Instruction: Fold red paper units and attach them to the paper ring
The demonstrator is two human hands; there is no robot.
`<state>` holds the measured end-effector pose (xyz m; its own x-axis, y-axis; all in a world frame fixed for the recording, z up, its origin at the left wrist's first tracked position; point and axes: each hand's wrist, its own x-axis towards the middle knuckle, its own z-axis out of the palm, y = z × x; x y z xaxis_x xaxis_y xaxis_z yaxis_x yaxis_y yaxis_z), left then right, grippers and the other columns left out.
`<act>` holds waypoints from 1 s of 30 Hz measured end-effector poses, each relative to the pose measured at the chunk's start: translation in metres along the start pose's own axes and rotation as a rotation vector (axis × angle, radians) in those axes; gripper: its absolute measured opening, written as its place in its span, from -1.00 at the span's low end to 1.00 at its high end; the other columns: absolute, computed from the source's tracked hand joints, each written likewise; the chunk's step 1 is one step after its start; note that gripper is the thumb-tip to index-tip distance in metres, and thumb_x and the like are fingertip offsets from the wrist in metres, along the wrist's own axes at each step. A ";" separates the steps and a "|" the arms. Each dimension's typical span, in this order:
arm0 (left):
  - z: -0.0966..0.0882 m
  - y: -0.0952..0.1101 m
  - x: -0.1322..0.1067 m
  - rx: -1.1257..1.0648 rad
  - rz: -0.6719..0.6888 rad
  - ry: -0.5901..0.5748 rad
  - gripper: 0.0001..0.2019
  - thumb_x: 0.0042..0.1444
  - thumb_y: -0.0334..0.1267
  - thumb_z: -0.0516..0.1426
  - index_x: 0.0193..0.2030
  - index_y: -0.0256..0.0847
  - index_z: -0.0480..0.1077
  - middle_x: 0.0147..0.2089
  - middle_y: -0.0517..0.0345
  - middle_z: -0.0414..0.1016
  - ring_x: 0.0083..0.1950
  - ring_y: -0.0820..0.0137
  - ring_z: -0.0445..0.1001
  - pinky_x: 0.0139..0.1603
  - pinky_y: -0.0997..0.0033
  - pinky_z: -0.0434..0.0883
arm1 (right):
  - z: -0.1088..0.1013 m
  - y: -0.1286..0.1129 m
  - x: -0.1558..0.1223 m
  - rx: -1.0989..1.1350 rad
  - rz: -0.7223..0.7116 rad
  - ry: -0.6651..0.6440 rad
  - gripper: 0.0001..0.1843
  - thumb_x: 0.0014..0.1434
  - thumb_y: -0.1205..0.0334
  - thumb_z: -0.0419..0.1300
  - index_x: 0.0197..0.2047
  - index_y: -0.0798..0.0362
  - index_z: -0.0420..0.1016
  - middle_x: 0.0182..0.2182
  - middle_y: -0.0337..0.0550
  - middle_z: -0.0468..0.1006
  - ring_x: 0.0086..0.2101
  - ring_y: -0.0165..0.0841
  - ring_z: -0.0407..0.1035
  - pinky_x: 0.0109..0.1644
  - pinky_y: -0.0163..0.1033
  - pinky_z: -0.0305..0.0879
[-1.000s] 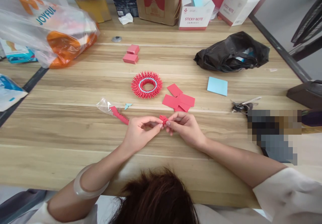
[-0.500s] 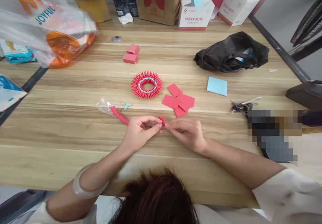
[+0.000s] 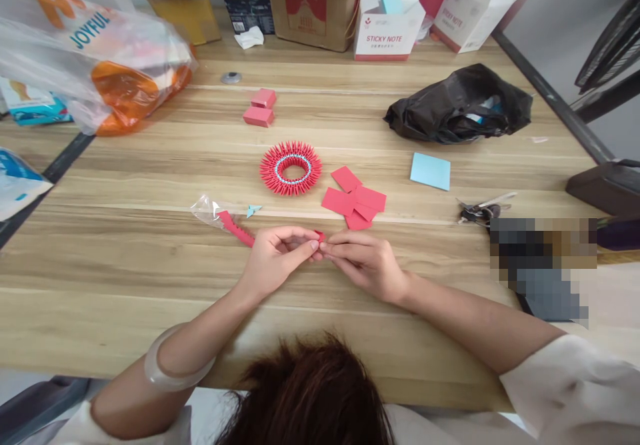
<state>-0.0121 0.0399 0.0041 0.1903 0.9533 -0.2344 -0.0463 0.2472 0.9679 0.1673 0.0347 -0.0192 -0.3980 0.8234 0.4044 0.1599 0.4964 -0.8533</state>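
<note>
Between my fingertips is a small folded piece of red paper (image 3: 319,235), mostly covered by the fingers. My left hand (image 3: 280,255) pinches it from the left, and my right hand (image 3: 373,261) pinches it from the right. Beyond my hands lies a ring of red folded paper pieces (image 3: 269,177) with a light blue band. Loose red paper slips (image 3: 340,201) overlap to its right. A curved chain of red folded pieces (image 3: 234,227) runs from a clear plastic wrapper (image 3: 207,210) to behind my left hand. Close by rests a small light blue folded piece (image 3: 254,211).
Two red paper stacks (image 3: 259,117) and a light blue pad (image 3: 431,171) lie farther back. A black plastic bag (image 3: 460,105) and keys (image 3: 477,213) are on the right. Sticky note boxes (image 3: 384,37) and cartons (image 3: 313,11) line the back; a JOYFUL bag (image 3: 135,65) stands left.
My right fingers have shifted slightly left, closer to the left fingertips. Less of the red folded paper shows between them now.
</note>
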 end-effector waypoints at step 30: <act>0.003 0.001 -0.004 0.143 0.149 -0.029 -0.96 -0.05 -0.43 0.22 -0.44 -0.32 0.41 -0.50 0.17 0.52 -0.48 0.53 0.51 -0.46 0.68 0.43 | 0.000 0.001 0.009 0.603 0.585 0.015 -0.78 0.06 0.14 0.26 -0.36 0.15 0.44 -0.56 -0.26 0.44 -0.61 -0.57 0.20 -0.52 -0.40 0.12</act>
<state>-0.0095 0.0362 0.0061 0.2196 0.9718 -0.0865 0.0633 0.0742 0.9952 0.1635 0.0430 -0.0167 -0.3878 0.9082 -0.1574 -0.1750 -0.2401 -0.9548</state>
